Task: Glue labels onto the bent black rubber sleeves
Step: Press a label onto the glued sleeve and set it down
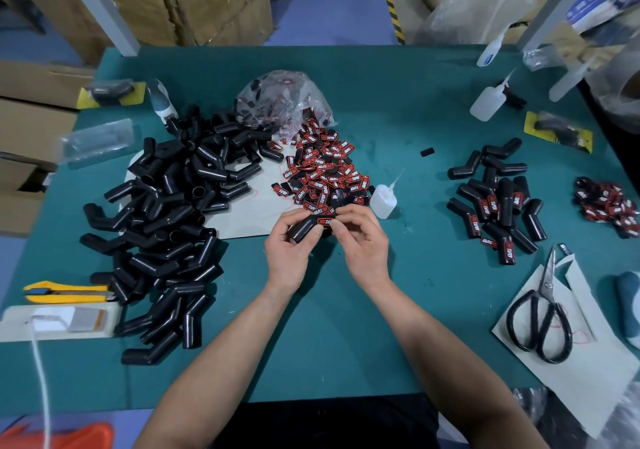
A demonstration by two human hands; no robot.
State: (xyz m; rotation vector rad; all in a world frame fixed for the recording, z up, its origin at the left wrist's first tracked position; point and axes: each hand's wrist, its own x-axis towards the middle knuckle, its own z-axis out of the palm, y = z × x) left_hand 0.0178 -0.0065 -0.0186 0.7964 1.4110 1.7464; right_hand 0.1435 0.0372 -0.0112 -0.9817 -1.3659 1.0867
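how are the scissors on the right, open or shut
Shut: the scissors lie on white paper with both blades together and the handle loops side by side.

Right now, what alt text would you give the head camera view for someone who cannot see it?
A person's left hand grips a bent black sleeve while the right hand pinches a red label against it, above a green table. Unlabelled sleeves are heaped left, loose labels and a glue bottle just beyond, labelled sleeves right.
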